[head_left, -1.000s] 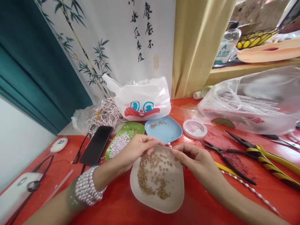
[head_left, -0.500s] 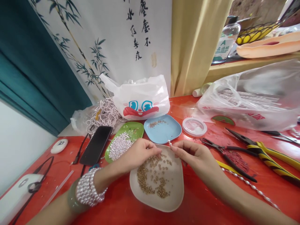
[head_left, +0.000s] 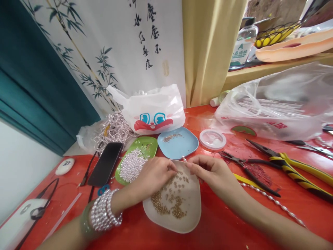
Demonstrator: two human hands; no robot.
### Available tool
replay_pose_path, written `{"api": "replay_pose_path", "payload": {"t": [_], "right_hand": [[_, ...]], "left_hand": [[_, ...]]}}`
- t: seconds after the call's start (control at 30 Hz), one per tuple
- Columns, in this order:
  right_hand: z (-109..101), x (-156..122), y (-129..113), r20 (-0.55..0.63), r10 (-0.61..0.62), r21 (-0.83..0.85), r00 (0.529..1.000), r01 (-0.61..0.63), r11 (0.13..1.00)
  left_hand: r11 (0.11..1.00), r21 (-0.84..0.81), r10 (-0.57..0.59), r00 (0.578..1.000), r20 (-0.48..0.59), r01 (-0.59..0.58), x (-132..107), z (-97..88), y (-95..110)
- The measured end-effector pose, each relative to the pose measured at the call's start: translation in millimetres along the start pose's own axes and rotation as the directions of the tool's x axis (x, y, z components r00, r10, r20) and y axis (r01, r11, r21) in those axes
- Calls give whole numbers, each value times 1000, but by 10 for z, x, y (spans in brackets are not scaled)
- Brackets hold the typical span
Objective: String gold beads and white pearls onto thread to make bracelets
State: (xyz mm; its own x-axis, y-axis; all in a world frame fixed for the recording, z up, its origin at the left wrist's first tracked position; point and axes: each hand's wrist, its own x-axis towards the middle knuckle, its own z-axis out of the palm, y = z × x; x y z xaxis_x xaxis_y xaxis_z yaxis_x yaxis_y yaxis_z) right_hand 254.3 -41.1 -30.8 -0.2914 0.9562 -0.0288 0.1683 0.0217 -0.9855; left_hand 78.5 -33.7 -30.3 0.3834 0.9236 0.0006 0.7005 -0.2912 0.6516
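My right hand [head_left: 208,171] pinches a small piece with white pearl beads [head_left: 184,158] between thumb and forefinger, over the far right edge of a beige plate [head_left: 173,226]. Above the same plate hovers my left hand [head_left: 158,177], its fingertips pressed together; what they hold, if anything, is too small to make out. Gold beads [head_left: 178,211] and flat gold bits lie scattered on the plate. White pearl beads [head_left: 132,165] fill part of a green plate [head_left: 151,142] left of my left hand. Beyond the hands, thin gold pieces [head_left: 173,138] rest on a blue plate [head_left: 179,150].
Pliers with black handles [head_left: 256,177] and yellow-black pliers [head_left: 291,166] lie at the right, beside a pearl strand [head_left: 278,205]. A phone [head_left: 105,163] and a power bank [head_left: 23,218] are at the left. Plastic bags [head_left: 156,104] stand behind, near a round clear lid [head_left: 212,139].
The whole view has shifted slightly. My left fingertips have curled in and sit a little left, farther from my right hand. My right hand keeps its pinch on the pearl piece.
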Motion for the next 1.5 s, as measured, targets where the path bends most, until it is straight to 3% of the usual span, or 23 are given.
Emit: {"api": "replay_pose_path", "payload": {"t": [0.53,0.63,0.7,0.77,0.83,0.97,1.1,1.5], "right_hand": [[-13,3,-11,-7,15,34,1000,-15,999],[-16,-1,-5,-12,9,43,1000,-8,999],[-16,-9,5,-11,5,57,1000,-5,998],[-10,-21,23,3,14,71,1000,-14,997],[2,-37,44,26,27,91,999,-29,995],[38,-68,68,81,19,133,997,-30,991],[65,-86,45,111,13,132,994,-28,991],[68,-71,48,92,30,131,995,-42,991]], "left_hand": [[986,158,-61,997,45,53,20,53,133],[990,88,-113,993,42,109,23,48,151],[981,-74,-172,983,61,176,35,35,136],[915,-315,-230,967,109,252,52,15,105],[790,-536,-258,955,149,297,67,-11,75],[578,-751,-260,944,202,320,76,-59,49],[472,-832,-186,955,229,292,69,-70,56],[364,-885,-117,957,266,291,58,-41,33]]}}
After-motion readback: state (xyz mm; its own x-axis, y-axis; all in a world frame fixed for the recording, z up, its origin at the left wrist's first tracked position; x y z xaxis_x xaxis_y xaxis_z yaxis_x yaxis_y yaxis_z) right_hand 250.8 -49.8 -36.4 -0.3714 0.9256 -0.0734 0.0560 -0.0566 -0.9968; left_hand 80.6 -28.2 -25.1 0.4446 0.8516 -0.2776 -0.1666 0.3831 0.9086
